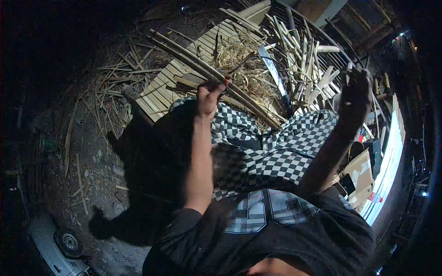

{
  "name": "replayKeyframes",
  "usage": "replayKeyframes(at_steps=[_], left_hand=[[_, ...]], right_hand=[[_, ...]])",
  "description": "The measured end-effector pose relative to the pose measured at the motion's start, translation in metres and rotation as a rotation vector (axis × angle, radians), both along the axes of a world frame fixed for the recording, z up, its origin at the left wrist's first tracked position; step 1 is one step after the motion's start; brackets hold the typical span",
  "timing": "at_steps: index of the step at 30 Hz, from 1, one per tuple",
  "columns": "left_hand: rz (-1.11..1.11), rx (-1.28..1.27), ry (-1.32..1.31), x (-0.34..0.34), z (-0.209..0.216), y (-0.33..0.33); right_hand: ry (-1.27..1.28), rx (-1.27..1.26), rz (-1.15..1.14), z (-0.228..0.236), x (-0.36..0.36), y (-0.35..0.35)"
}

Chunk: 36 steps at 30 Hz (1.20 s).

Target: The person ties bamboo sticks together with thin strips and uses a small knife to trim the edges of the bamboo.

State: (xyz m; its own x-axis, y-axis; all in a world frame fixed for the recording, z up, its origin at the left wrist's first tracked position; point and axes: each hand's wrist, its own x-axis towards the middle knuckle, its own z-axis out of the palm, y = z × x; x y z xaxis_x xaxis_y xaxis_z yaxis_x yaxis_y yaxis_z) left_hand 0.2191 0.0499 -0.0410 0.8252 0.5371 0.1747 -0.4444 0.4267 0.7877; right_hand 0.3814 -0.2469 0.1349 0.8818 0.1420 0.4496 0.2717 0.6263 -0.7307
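My left hand (211,97) is closed around long, narrow split bamboo strips (254,106). They slant from the far left down across my lap, their near end by my checkered trousers (285,156). Raised at the right, my right hand (357,92) is in shadow, its fingers apart and nothing visible in them. Between the hands lies a big knife (271,66), its blade pointing away and its dark handle towards my lap. A heap of pale, curly shavings (251,83) surrounds the knife's left side.
A slatted bamboo platform (159,94) spreads ahead, with loose split pieces (301,60) piled at the right. By my right side are a cardboard box (361,172), a phone (347,184) and a red-capped bottle (375,198). Scraps litter the dark ground; a car (55,250) stands lower left.
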Motion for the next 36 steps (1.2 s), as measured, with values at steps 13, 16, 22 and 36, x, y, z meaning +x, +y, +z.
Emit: replayKeyframes(at_steps=[13, 16, 22, 36], left_hand=[[0.052, -0.012, 0.068, -0.002, -0.005, 0.007], [-0.163, -0.228, -0.074, 0.011, -0.016, 0.017], [-0.031, 0.14, 0.017, -0.005, 0.004, 0.01], [0.029, 0.259, 0.179, -0.006, 0.021, 0.005]], right_hand=[[-0.664, -0.984, -0.097, -0.037, -0.1, 0.133], [-0.725, -1.086, -0.225, -0.05, -0.099, 0.144], [-0.745, -1.301, -0.31, -0.067, -0.09, 0.153], [-0.572, -1.287, -0.029, -0.078, -0.071, 0.157]])
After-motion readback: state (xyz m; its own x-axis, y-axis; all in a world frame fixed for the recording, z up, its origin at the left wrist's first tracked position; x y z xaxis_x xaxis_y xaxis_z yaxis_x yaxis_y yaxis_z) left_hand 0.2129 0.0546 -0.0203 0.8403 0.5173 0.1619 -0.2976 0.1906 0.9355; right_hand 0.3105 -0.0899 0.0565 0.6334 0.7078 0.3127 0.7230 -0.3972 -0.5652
